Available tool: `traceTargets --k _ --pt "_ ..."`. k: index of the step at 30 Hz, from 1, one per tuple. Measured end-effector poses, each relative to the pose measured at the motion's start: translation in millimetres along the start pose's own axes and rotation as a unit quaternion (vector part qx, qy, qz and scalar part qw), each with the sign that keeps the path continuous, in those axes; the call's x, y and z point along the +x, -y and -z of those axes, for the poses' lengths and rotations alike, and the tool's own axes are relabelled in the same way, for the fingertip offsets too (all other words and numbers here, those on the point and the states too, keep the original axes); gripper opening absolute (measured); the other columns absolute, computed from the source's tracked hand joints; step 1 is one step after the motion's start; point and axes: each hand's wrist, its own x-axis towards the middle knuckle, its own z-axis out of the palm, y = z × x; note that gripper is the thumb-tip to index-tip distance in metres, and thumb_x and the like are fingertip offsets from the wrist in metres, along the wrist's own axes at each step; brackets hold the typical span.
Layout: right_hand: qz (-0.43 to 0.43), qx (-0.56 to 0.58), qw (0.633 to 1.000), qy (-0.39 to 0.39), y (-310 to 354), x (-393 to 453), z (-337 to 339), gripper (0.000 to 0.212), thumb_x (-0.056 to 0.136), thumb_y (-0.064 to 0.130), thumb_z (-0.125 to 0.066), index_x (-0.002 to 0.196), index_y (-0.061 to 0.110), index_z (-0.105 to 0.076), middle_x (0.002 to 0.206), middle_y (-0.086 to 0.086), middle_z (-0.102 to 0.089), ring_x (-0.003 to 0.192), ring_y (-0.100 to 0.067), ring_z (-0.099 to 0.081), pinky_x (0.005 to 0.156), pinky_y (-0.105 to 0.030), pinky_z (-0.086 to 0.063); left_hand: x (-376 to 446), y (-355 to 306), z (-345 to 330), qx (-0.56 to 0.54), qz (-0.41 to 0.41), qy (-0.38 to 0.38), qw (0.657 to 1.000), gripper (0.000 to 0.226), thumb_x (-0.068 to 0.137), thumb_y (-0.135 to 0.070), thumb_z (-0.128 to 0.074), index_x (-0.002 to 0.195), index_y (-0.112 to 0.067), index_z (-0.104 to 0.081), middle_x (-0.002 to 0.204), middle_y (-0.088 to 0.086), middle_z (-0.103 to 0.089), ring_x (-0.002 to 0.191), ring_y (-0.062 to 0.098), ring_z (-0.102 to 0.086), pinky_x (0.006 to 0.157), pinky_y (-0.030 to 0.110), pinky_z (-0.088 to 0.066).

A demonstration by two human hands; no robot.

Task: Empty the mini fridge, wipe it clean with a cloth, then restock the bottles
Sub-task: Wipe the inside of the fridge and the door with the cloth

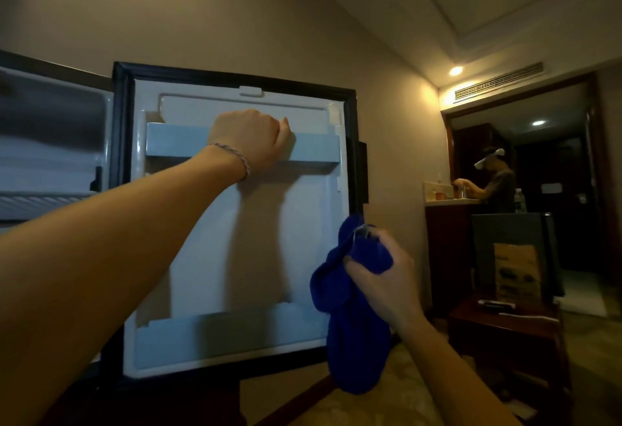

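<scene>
Left hand (250, 143) is gripping the upper door shelf rail (175, 143); right hand (387, 277) is clutching a blue cloth (350, 334); no legible writing.

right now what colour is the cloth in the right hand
Deep blue cloth, bunched in the right hand; seen in the head view.

Left hand (250, 141) fingers hidden behind door shelf (316, 146); fridge interior (50, 143) cut off.

Left hand (250, 138) fisted; right hand (382, 277) clenched.
</scene>
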Motion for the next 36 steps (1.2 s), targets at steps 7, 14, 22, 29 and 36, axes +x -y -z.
traceTargets --k 7,14,22,29,36 --pt "0.05 -0.032 0.998 -0.021 30.9 32.6 -0.1 0.027 0.084 0.014 -0.074 0.104 0.026 -0.061 0.093 0.006 -0.069 0.081 -0.002 -0.067 0.065 -0.007 -0.048 -0.8 0.5 2.2 -0.004 -0.005 -0.003 1.0 0.057 0.103 -0.041 -0.022 0.064 -0.013 -0.054 0.056 0.004 -0.04 0.051 0.022 -0.04 0.056 0.029 -0.029" --pt "0.128 -0.018 0.988 -0.084 103.0 129.0 2.3 0.025 0.082 0.02 -0.074 0.1 0.03 -0.06 0.089 0.006 -0.068 0.076 0.001 -0.065 0.064 -0.009 -0.049 -2.0 2.8 4.7 -0.013 -0.015 -0.01 1.0 0.057 0.103 -0.042 -0.021 0.056 -0.018 -0.042 0.056 0.003 -0.042 0.049 0.017 -0.039 0.054 0.029 -0.029" --pt "0.064 0.019 0.998 -0.004 70.0 94.3 12.6 0.027 0.083 0.009 -0.073 0.103 0.019 -0.058 0.091 -0.001 -0.066 0.078 -0.007 -0.066 0.069 -0.02 -0.054 1.3 6.5 1.8 0.013 -0.019 -0.017 1.0 0.055 0.103 -0.041 -0.022 0.065 -0.013 -0.051 0.058 0.005 -0.039 0.058 0.027 -0.043 0.057 0.033 -0.03" --pt "0.009 0.021 1.0 -0.005 -5.2 -4.4 5.7 0.031 0.081 0.015 -0.075 0.107 0.021 -0.06 0.099 -0.002 -0.07 0.09 -0.019 -0.069 0.08 -0.042 -0.059 -0.8 3.6 2.1 0.009 -0.022 -0.021 0.999 0.057 0.103 -0.04 -0.022 0.071 -0.008 -0.058 0.059 0.009 -0.04 0.059 0.028 -0.041 0.059 0.034 -0.028" --pt "-0.058 0.012 0.998 -0.029 -21.2 -47.8 4.1 0.038 0.078 0.013 -0.079 0.102 0.034 -0.06 0.102 0.003 -0.069 0.094 -0.014 -0.068 0.084 -0.045 -0.059 -21.8 19.0 4.4 -0.028 -0.069 -0.04 0.996 0.045 0.103 -0.035 -0.025 0.098 -0.004 -0.057 0.089 0.022 -0.057 0.077 0.035 -0.051 0.069 0.041 -0.037"
